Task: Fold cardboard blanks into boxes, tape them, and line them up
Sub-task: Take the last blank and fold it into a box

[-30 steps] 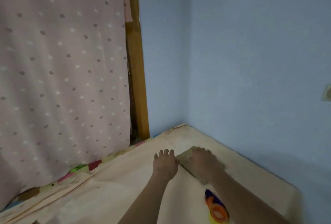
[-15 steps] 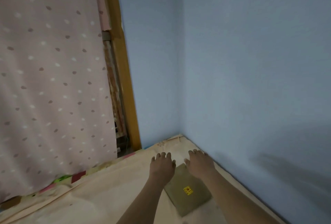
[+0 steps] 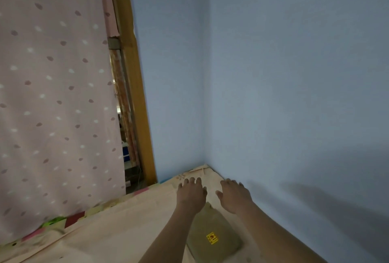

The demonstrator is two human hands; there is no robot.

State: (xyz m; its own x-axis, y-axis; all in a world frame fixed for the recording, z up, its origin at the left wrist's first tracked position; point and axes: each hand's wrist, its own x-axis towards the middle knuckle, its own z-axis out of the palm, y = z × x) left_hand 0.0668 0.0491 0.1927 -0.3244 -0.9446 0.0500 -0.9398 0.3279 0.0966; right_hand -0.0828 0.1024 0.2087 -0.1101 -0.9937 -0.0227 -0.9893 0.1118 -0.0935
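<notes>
Bed corner (image 3: 205, 170): box (image 3: 212, 235) now uncovered

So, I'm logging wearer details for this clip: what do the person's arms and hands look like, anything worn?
Both forearms are bare as far as the frame shows, with no sleeves in view. The left hand and right hand carry no gloves, and no rings, watch or bands can be made out. The picture is slightly blurred, so small items could be missed.
</notes>
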